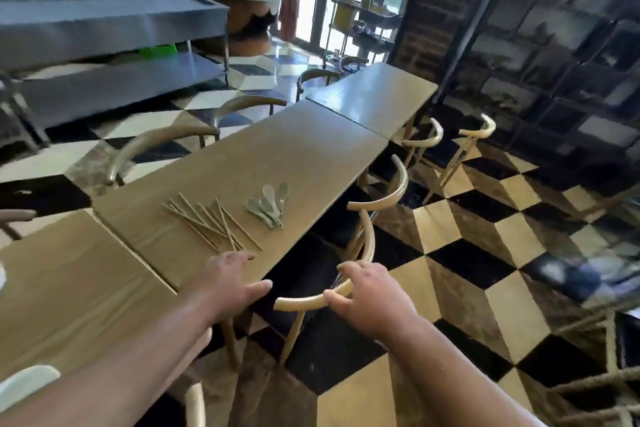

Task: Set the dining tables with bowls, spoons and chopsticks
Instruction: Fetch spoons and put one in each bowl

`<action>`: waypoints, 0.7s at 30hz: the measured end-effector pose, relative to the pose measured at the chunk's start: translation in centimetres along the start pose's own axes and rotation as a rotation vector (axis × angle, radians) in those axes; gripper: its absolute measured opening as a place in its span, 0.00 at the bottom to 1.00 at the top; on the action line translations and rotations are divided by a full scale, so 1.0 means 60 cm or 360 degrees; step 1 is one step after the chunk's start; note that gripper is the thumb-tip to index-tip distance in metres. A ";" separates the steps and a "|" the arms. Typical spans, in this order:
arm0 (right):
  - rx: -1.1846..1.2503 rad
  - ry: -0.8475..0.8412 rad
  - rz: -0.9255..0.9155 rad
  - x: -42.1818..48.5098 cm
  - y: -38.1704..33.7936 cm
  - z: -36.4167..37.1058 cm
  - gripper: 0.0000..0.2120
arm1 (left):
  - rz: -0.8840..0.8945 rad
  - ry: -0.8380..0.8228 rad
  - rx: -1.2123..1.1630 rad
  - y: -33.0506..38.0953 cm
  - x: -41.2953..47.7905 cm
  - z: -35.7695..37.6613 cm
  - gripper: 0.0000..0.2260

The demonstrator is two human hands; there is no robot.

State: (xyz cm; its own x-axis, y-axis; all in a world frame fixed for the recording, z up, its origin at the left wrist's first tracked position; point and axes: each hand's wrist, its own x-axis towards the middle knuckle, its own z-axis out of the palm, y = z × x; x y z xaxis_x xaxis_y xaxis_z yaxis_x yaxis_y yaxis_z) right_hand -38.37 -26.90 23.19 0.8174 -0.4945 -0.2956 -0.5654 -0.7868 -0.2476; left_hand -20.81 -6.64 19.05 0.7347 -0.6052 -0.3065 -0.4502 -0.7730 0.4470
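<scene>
Head view: chopsticks [211, 224] heaped loose on middle table [284, 146], long axes running away-left, near ends just beyond left hand [227, 282], fingers spread, holding nothing. Spoons [268, 204] farther right. Right hand [367, 298] curled on chair back [353, 274]. Left nearer.

Scanning for writing now: nothing legible, no lettering, labels, brands or numbers to read anywhere.
</scene>
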 end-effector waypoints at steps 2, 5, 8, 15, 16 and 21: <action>-0.0007 -0.0014 -0.0069 0.062 -0.019 -0.008 0.33 | -0.0054 0.0009 -0.0013 -0.009 0.032 -0.011 0.36; -0.0042 -0.0091 -0.0173 0.162 -0.042 -0.013 0.33 | -0.0131 0.0009 -0.0024 -0.020 0.093 -0.019 0.35; -0.0056 -0.0169 -0.0271 0.264 -0.050 -0.011 0.33 | -0.0253 -0.0001 -0.0083 -0.024 0.169 -0.020 0.36; -0.0120 -0.0448 -0.0378 0.575 -0.027 0.019 0.33 | -0.0628 -0.0043 -0.0184 -0.013 0.403 0.011 0.36; -0.0118 -0.0488 -0.0376 0.612 -0.022 0.028 0.33 | -0.0694 -0.0077 -0.0214 -0.009 0.432 0.021 0.35; 0.0009 -0.0669 -0.0174 0.802 -0.012 0.092 0.28 | -0.1170 -0.0084 -0.0306 -0.003 0.596 0.082 0.34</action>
State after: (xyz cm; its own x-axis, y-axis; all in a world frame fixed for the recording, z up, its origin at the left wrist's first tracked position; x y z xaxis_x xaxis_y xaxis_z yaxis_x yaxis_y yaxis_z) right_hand 0.75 -48.10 4.07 0.7573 -0.2140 -0.6170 -0.4797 -0.8234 -0.3032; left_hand 3.05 -29.10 3.86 0.7839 0.0406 -0.6195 0.2458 -0.9367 0.2496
